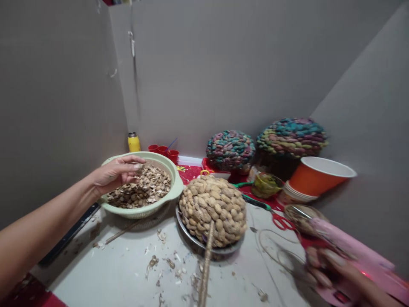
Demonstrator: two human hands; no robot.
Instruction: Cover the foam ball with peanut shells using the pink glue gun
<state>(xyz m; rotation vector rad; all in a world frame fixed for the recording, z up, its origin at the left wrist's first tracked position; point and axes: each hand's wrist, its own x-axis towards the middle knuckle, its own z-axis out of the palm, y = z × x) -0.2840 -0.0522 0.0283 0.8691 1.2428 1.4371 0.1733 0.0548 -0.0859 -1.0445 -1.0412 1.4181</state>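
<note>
My left hand (116, 174) reaches over a pale green colander-like basin (178, 187) holding many peanut shells (153, 183). Its fingers are loosely bent and apart, with nothing plainly visible in them. At the lower right, my right hand (329, 270), blurred, is wrapped around a pink glue gun (354, 245) with a small red light and its nozzle pointing left. Between the hands, a dome covered in whole peanuts (214, 209) rests in a shallow metal bowl (188, 235). A tan, textured rod (207, 268) runs from the dome's front to the bottom edge.
Behind stand two multicoloured domes (230, 149), an orange paper bucket (311, 177), red cups (173, 156) and a yellow bottle (133, 143). Red-handled scissors (282, 220) lie right of the bowl, near a thin looped cord (271, 251). Shell scraps (171, 263) litter the white tabletop (121, 273). Grey walls enclose it.
</note>
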